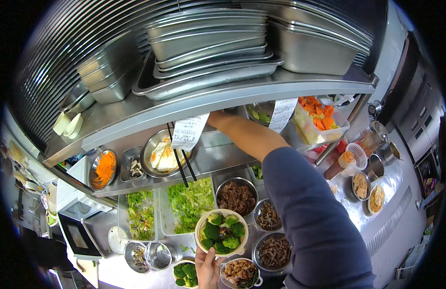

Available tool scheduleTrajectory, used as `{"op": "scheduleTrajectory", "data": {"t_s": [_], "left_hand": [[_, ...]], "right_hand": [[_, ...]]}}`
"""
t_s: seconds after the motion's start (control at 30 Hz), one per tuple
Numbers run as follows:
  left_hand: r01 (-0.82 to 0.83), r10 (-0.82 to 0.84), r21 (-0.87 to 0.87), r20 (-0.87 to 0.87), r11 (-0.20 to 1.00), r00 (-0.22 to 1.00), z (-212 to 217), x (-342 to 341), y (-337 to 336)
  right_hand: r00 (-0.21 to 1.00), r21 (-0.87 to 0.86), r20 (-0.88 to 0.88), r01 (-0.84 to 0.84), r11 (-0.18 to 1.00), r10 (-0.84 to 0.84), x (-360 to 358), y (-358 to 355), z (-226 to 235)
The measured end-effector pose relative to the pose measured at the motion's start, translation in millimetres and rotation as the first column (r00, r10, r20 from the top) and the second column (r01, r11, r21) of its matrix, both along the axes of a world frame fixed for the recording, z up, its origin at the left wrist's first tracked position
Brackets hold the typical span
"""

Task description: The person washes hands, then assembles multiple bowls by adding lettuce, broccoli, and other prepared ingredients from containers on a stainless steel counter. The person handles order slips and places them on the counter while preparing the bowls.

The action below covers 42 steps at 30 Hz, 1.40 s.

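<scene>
Under the steel shelf [184,103], my right hand [217,117] reaches to twelve o'clock, grip hidden so I cannot tell, while my left hand [207,267] cups the round cream broccoli bowl [222,232] at six, best kept level.

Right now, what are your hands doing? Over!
Left hand holds broccoli bowl from below. Right hand reaches under shelf, fingers hidden. Paper ticket hangs beside it.

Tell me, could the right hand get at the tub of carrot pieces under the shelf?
Probably yes. The right hand is already reaching in under the steel shelf, and the tub of carrot pieces sits just to its right with its top open. Only a hanging paper slip lies between them.
</scene>
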<state>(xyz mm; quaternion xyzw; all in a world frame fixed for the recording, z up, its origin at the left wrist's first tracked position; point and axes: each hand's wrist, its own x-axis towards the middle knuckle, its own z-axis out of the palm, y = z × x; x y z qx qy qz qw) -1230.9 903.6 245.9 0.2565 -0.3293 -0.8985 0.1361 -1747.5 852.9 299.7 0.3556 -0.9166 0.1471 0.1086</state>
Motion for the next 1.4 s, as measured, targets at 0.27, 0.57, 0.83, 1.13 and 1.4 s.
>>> {"op": "scheduleTrajectory", "data": {"t_s": [0.27,0.57,0.83,1.13,1.4], "left_hand": [[0.018,-0.018,-0.013,-0.005,1.0,1.0,11.1,2.2,3.9],[0.068,-0.068,-0.043,-0.009,0.997,0.998,27.5,3.7,20.4],[0.076,-0.085,-0.081,-0.113,0.994,0.99,35.9,7.3,31.7],[0.145,-0.149,-0.052,-0.082,0.988,0.985,27.6,14.9,27.9],[0.261,-0.265,-0.047,-0.158,0.964,0.951,16.8,32.0,18.5]], "right_hand": [[0.984,0.114,-0.004,-0.174,0.978,0.176,39.3,33.9,34.1],[0.93,0.222,0.365,-0.136,0.966,0.047,97.1,99.3,54.9],[0.973,-0.542,-0.098,-0.228,0.809,0.209,224.2,163.3,83.1],[0.868,-0.623,0.3,-0.136,0.77,0.396,397.9,202.4,43.9],[0.92,-0.256,0.059,-0.362,0.896,0.389,424.4,218.1,46.7]]}}
